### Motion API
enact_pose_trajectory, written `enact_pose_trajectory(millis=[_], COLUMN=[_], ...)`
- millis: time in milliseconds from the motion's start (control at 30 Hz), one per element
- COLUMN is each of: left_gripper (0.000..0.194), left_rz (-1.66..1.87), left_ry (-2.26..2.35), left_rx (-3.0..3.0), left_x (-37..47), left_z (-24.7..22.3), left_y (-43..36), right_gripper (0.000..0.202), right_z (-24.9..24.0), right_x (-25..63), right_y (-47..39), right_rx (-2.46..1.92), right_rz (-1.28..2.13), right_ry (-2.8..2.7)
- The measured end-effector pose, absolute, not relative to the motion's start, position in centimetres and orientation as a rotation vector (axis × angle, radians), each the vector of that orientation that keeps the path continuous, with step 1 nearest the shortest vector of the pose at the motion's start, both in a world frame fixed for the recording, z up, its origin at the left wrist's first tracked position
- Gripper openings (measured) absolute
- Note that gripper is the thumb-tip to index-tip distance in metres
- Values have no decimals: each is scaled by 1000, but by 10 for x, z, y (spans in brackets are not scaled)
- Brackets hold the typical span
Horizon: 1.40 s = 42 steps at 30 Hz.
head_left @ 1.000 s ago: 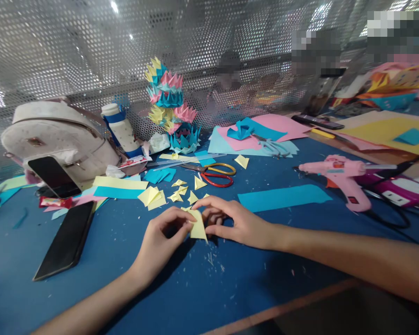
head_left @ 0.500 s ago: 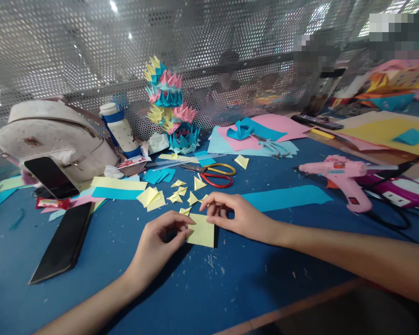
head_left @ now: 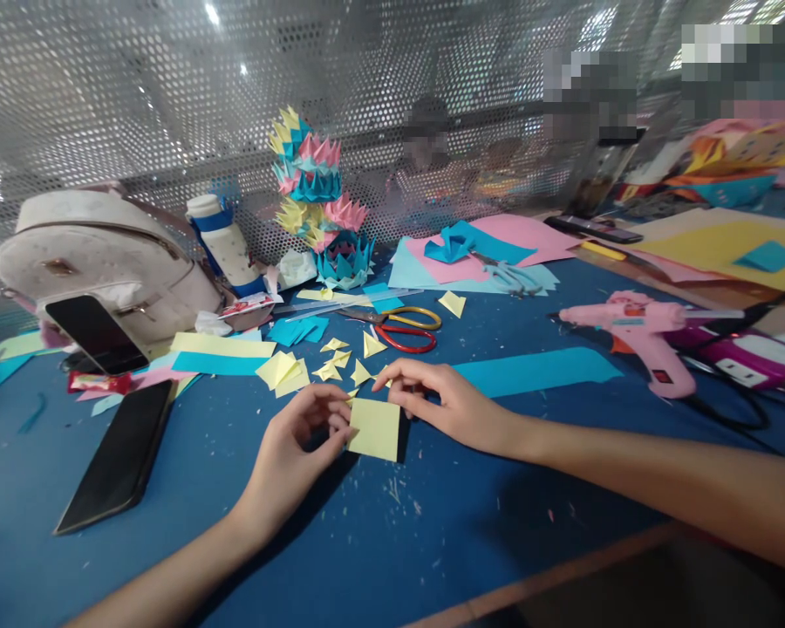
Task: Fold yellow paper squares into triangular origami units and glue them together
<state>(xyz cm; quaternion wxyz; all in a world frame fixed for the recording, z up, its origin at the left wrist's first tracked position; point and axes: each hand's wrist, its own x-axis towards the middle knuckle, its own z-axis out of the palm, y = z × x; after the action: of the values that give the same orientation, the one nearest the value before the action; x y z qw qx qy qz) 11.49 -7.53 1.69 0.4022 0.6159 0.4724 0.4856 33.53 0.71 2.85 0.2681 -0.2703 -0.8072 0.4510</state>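
Note:
A square of yellow paper (head_left: 374, 431) is held slightly raised off the blue table in front of me. My left hand (head_left: 307, 429) pinches its left edge, thumb in front and fingers curled behind. Close to the upper right corner is my right hand (head_left: 432, 397), its fingers bent and thumb apart from the index finger; any contact there is hard to make out. Just beyond the hands lie several small folded yellow paper pieces (head_left: 361, 373) and a stack of yellow squares (head_left: 283, 373).
Scissors (head_left: 409, 330) with red and yellow handles lie behind the pieces. A blue paper strip (head_left: 540, 371) and a pink glue gun (head_left: 647, 336) are to the right. Phones (head_left: 118, 458), a white backpack (head_left: 105, 253) and a bottle (head_left: 226, 244) occupy the left. Paper flowers (head_left: 320, 183) stand by the mesh.
The yellow square has shifted slightly left and up. My right thumb has drawn back off its face, and my left fingers have curled further behind the edge.

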Motion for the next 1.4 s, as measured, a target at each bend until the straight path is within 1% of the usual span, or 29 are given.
enact_pose_trajectory(millis=[133,267,333,500,600,733,800,967,1067,1267,1400], left_gripper=[21,22,22,23,24,27,29,31,32,31,27], left_rz=[1229,1218,1192,1072,935,611,550,558,567,630,713], left_ry=[1209,1222,1211,1165,1147,1161,1152,1152,1148,1130,1134], left_rx=[1595,1676,1747,2030,2253,2719,2833,2877,2883,2886,2874], left_x=[114,118,119,112,105,103,104,104,103,101,101], left_z=[16,18,20,22,20,19,20,20,19,19,19], left_y=[-75,-79,-83,-92,-91,-92,-93,-95,-95,-96,-97], right_gripper=[24,21,17,18,15,9,11,16,19,23,25], right_z=[30,30,30,30,28,24,23,25,26,27,26], right_x=[335,334,333,335,336,336,337,343,346,345,344], right_y=[8,7,7,9,10,10,9,9,11,13,12], right_rx=[-736,-710,-702,-706,-738,-687,-612,-266,-132,-4,6], right_rz=[1223,1197,1161,1035,904,672,551,335,257,314,282], right_ry=[-2152,-2210,-2239,-2318,-2444,-2522,-2539,-2659,-2715,-2705,-2713])
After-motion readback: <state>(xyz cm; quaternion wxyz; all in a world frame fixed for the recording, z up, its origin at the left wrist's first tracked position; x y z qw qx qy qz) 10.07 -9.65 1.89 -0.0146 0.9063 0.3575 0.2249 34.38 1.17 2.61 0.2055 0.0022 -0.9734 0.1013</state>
